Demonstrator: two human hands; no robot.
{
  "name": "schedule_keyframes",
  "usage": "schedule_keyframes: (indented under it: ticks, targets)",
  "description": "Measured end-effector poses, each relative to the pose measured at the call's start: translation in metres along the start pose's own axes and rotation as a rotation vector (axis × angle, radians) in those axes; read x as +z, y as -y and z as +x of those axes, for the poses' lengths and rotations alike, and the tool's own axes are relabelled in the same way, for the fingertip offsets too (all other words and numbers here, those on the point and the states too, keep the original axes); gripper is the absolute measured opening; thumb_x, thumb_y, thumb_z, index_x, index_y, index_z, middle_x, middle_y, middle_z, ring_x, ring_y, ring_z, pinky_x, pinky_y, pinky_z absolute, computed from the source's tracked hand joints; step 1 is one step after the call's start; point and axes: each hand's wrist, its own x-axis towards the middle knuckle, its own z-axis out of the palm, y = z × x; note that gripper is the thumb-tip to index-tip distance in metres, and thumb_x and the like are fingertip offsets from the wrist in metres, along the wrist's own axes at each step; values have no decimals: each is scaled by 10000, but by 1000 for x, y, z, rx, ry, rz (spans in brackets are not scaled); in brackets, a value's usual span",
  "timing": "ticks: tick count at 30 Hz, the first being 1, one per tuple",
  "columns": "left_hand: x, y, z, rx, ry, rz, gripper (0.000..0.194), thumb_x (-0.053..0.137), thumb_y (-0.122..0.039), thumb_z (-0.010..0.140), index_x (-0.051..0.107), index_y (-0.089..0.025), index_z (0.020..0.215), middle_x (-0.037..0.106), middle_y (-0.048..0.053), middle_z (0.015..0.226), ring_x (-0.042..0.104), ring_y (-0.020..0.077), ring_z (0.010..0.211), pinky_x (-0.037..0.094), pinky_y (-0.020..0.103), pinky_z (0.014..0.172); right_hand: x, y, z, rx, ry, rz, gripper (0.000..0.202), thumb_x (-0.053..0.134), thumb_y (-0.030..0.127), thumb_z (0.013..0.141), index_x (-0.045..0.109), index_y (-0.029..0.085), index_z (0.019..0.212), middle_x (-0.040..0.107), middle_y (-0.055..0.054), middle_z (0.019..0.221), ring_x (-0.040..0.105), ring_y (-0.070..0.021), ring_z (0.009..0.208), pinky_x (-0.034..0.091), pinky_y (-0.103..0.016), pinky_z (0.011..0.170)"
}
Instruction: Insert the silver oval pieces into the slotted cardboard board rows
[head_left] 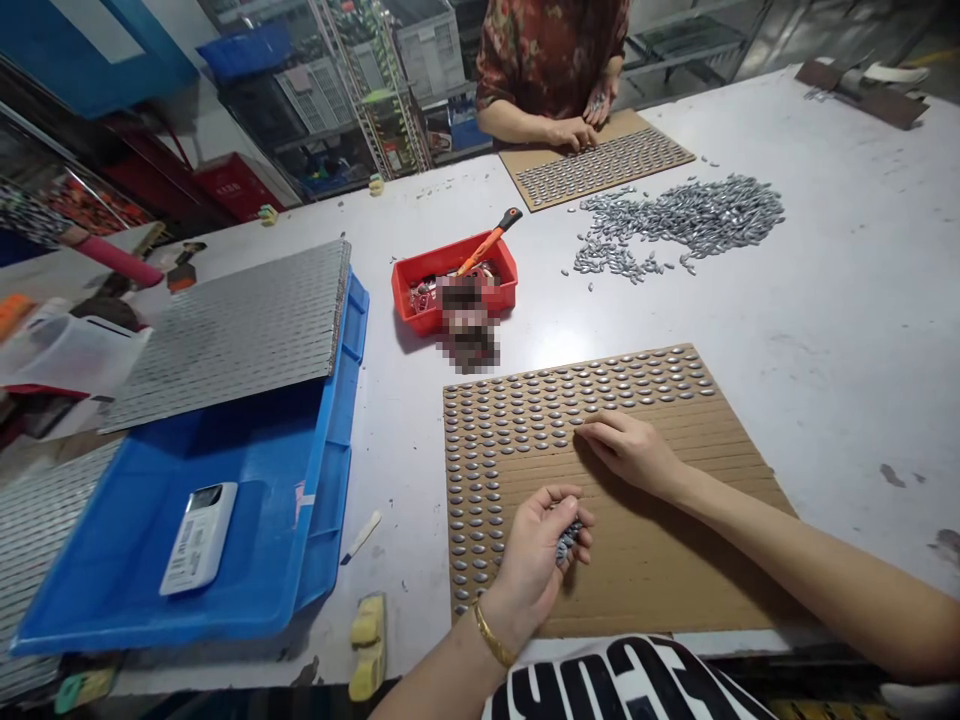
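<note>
Head view: the left hand (534,555) curls round grey pieces (568,541); the right hand (637,455), fingers bent, grip unclear, has filled rows (514,415) beyond and leftward, bare cardboard (660,550) nearer.

Part of the red bin (420,322), near the middle, is blurred into squares. The top edge cuts off the other person's head (551,60). Lower middle, the left hand (541,540) hides some grey bits (567,542).

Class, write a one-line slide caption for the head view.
Left hand cups grey pieces while the right hand rests its fingertips near rows of them on cardboard.
</note>
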Motion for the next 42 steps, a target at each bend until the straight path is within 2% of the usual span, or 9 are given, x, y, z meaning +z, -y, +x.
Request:
schedule_keyframes:
  ticks: [4,8,17,25,28,31,35,38,42]
  targets:
    - [-3,0,4,27,-21,-12,320,717,-342,746,632,-136,975,573,1,697,477,54,542,332,160,447,-1,-4,3,5,18,87,219,446,187,940,664,202,940,668,-71,888,610,-153,765,482,-259,688]
    - [-2,1,8,31,-38,-36,326,741,-331,723,667,-130,969,568,8,710,476,57,569,333,160,456,1,-7,4,20,27,146,196,458,209,943,653,197,940,667,-66,893,611,-147,768,481,-254,703]
    - [-1,-3,9,1,-96,-72,343,759,-275,684,688,-140,991,652,62,841,562,90,638,435,194,546,-5,1,7,-35,135,-172,242,430,148,922,657,178,845,610,-63,820,536,-137,727,402,-220,633]
    - [-3,-5,10,93,-68,-61,281,764,-310,696,662,-142,897,640,33,758,561,77,601,440,194,580,-5,5,12,-33,161,-257,256,423,148,912,618,159,747,552,-57,747,482,-134,650,353,-228,571]
    - [-5,-4,12,100,-83,-38,307,773,-318,684,672,-141,913,611,6,685,544,64,570,421,182,574,-10,9,11,7,138,-147,246,414,164,928,636,162,824,589,-72,805,531,-149,703,405,-241,618]
    - [-5,-3,13,115,-85,-37,317,783,-303,667,654,-154,915,609,-8,677,551,66,567,413,182,574,-22,23,6,67,105,141,184,459,225,935,629,173,982,627,-88,930,582,-162,797,461,-261,698]
    - [-3,-1,16,122,-93,-13,292,789,-296,646,603,-160,826,614,-10,669,560,76,540,367,175,505,-37,49,-5,84,207,495,156,496,257,930,633,192,966,643,-63,877,597,-150,770,487,-259,680]
    - [2,0,18,104,-79,15,282,788,-270,643,596,-154,814,611,-6,654,564,79,537,368,172,491,-39,55,-12,69,218,520,174,475,227,933,644,192,914,647,-58,841,598,-146,753,486,-257,664]
    - [7,-2,20,106,-83,-92,260,728,-236,705,613,-151,921,679,69,840,642,132,687,496,238,637,-30,36,-14,66,123,401,180,466,226,937,642,193,954,655,-67,844,607,-152,749,496,-268,667]
